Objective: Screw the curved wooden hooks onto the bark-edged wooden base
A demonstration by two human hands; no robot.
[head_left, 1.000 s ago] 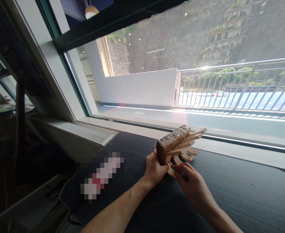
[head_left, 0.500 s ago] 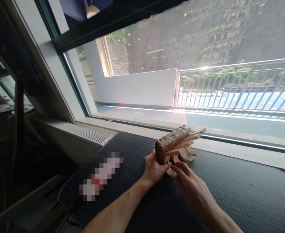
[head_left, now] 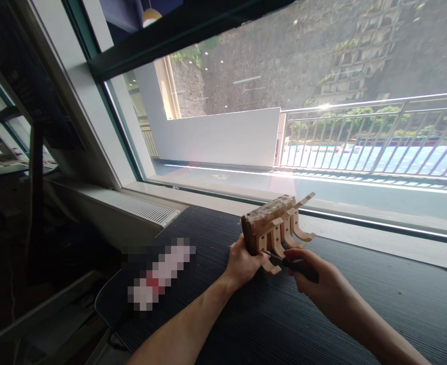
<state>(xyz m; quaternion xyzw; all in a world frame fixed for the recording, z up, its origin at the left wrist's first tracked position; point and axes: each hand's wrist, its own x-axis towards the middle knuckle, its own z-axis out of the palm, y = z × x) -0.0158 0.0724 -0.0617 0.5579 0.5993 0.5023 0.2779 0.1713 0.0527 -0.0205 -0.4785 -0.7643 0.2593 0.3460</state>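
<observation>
A wooden coat rack (head_left: 271,222), a brown block with several pale curved hooks folded down, stands on edge on the black ribbed table (head_left: 360,314). My left hand (head_left: 242,262) is closed round the near end of the rack and holds it up. My right hand (head_left: 317,276) is closed on a small dark-handled tool (head_left: 292,263), whose thin tip points left at the base of the nearest hook.
A pixelated red and white object (head_left: 158,276) lies on the table to the left. A big window (head_left: 303,101) with a sill and a vent grille (head_left: 140,207) runs along the table's far edge. The floor drops off at the left.
The rack has been turned, so its hooks now hang downward instead of sticking out to the right. My right hand has drawn back to the right with the tool showing more.
</observation>
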